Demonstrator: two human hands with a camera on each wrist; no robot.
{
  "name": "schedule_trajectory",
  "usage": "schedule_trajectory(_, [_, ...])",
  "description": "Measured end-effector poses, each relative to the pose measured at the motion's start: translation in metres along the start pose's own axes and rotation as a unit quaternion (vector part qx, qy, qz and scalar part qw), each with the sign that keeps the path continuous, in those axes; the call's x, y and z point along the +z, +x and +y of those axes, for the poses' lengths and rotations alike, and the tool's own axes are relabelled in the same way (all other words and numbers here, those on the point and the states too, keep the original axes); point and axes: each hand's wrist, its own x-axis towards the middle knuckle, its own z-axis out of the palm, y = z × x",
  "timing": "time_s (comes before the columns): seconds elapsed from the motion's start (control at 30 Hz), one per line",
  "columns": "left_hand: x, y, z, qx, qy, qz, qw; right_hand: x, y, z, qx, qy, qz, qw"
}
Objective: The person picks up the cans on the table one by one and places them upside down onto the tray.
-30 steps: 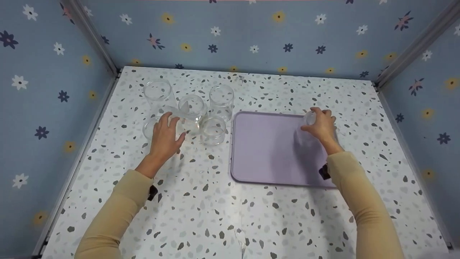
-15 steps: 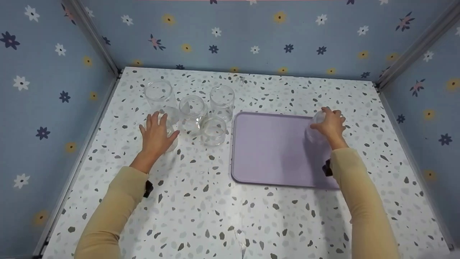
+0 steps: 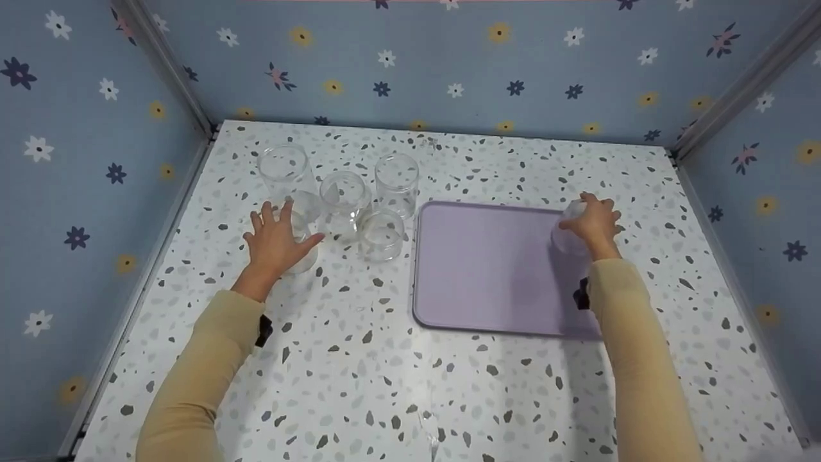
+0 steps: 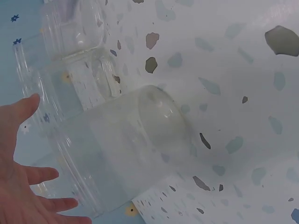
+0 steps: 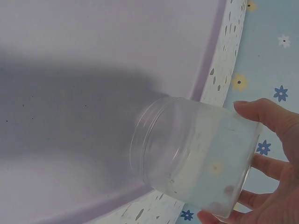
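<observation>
My right hand [image 3: 593, 228] grips a clear plastic jar [image 5: 201, 154] by its base end. That jar is upside down, its threaded mouth at the lilac tray [image 3: 474, 269], near the tray's far right corner. Over on the left, my left hand [image 3: 272, 244] is spread above a clear jar [image 4: 126, 144] that stands upright. In the left wrist view the thumb and fingers stand apart around this jar's rim; whether they touch it I cannot tell. The hand hides part of the jar in the head view.
Several more clear jars stand close together beside my left hand: a tall wide one [image 3: 285, 170] at the back, a tall narrow one [image 3: 396, 186], a middle one [image 3: 344, 199] and a short one [image 3: 381, 237] near the tray's left edge. Flowered blue panels [image 3: 423, 64] border the speckled table [image 3: 359, 385].
My left hand has moved left, from beside the middle jars to over the front left jar. The right hand has shifted right with the upturned jar, then slowed.
</observation>
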Motion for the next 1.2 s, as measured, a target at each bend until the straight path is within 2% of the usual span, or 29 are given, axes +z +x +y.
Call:
schedule_trajectory(0.2, [-0.0025, 0.0014, -0.0015, -0.022, 0.004, -0.019, 0.9996, 0.0008, 0.0032, -0.0004, 0.007, -0.006, -0.010, 0.9999])
schedule_trajectory(0.57, [-0.0039, 0.0036, -0.0019, -0.034, 0.007, -0.046, 0.9983, 0.0002, 0.0075, -0.0014, 0.012, -0.018, -0.027, 0.9994])
schedule_trajectory(1.2, [-0.0031, 0.0059, -0.0036, -0.028, 0.012, -0.016, 0.9994, -0.0014, 0.0060, 0.0013, 0.020, 0.008, -0.022, 0.9995])
